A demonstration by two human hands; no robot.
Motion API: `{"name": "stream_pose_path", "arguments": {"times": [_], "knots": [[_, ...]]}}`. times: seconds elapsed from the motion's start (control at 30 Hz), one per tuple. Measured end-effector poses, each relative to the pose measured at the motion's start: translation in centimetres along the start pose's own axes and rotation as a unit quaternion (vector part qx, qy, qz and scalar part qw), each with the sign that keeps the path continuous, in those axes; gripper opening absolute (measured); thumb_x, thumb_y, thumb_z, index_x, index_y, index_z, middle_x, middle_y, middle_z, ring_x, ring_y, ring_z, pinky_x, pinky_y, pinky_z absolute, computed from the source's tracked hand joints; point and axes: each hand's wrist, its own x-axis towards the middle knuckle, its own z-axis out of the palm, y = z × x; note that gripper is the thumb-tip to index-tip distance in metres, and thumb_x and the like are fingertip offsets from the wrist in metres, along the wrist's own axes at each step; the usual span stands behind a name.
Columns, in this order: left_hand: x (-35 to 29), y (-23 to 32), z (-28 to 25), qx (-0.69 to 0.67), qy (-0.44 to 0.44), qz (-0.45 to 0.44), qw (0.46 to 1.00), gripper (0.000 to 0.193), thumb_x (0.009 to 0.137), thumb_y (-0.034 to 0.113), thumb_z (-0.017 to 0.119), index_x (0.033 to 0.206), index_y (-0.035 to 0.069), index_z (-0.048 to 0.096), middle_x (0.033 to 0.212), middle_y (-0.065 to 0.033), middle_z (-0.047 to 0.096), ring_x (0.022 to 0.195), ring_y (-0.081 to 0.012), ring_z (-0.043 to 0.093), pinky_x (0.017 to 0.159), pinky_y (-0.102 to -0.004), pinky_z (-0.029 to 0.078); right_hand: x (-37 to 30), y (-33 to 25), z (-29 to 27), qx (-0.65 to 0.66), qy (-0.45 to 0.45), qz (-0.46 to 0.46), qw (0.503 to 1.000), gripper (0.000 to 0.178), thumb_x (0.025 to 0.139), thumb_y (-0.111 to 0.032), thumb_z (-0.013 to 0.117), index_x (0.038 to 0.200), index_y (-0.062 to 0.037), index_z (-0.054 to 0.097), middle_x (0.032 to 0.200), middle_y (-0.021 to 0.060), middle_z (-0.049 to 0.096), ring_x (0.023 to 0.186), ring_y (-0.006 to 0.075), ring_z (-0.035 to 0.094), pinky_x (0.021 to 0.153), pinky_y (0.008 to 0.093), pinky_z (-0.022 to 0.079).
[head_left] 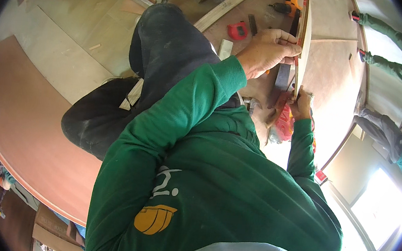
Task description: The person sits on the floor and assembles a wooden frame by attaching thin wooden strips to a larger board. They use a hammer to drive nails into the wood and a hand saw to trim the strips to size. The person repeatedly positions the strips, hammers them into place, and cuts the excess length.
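A long, thin wooden strip (306, 39) runs from the top edge down to my hands, seen nearly edge-on. My left hand (270, 49) pinches its edge between thumb and fingers. Just below those fingertips, along the strip, shows a thin red piece (296, 64) that I cannot make out. At the near end, my right hand (302, 105) is closed around the strip. A dark flat bar (283, 78) lies beside the strip, under my left hand. To the left of that hand are a red tape measure (237, 30) and a small white block (225, 49).
An orange and black power drill (288, 5) lies beyond my left hand. A red plastic bag (284, 125) sits by my right wrist. Pale timber (229, 5) slants across the surface. At right are another person's green sleeves (389, 32) and a person in grey trousers (384, 131).
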Motion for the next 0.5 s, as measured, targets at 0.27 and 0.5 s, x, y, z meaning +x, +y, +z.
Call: {"name": "stream_pose_path", "arguments": {"times": [0.27,0.5], "knots": [[1.5,0.6,-1.7,-0.020,-0.008,-0.032,0.999,0.033,0.101,0.017,0.073,0.125,-0.005,0.066,0.119,-0.0130,0.073,0.110,-0.0216,0.073,0.102,-0.0356,0.060,-1.6,-0.4,2.4,0.045,0.001,-0.030,0.999,0.039,0.116,-0.037,0.044,0.117,-0.0027,0.062,0.079,0.0043,0.056,0.062,0.0149,0.054,0.054,0.0292,0.047],[8.2,6.9,-9.9,0.178,0.026,-0.011,0.984,0.023,0.102,0.026,0.068,0.109,0.004,0.073,0.100,-0.0080,0.073,0.091,-0.0206,0.069,0.086,-0.0354,0.060,-3.6,-0.1,7.4,0.173,-0.098,-0.073,0.977,0.034,0.114,-0.037,0.047,0.117,-0.0071,0.061,0.095,0.0092,0.064,0.080,0.0224,0.061,0.075,0.0358,0.051]]}}
